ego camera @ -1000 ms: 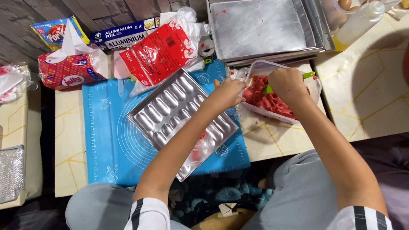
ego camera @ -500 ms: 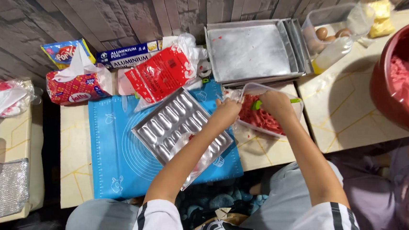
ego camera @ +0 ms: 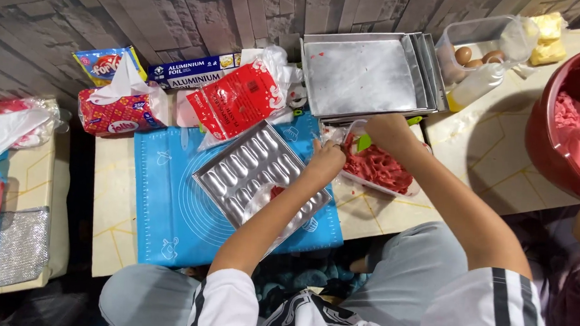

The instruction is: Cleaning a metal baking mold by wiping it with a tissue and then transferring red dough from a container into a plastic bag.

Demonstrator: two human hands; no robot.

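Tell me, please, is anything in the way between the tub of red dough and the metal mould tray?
Nothing visible blocks it. The tub sits right beside the mould tray; only the left hand lies between them, and the right hand is at the tub.

view swung right | red bowl (ego camera: pixel 579 115) of pink dough now in sight | hands unmoved

Stacked metal trays (ego camera: pixel 361 76), foil box (ego camera: pixel 194 74), tissue pack (ego camera: pixel 120 107), red bowl (ego camera: pixel 550 140), eggs (ego camera: pixel 477 58).
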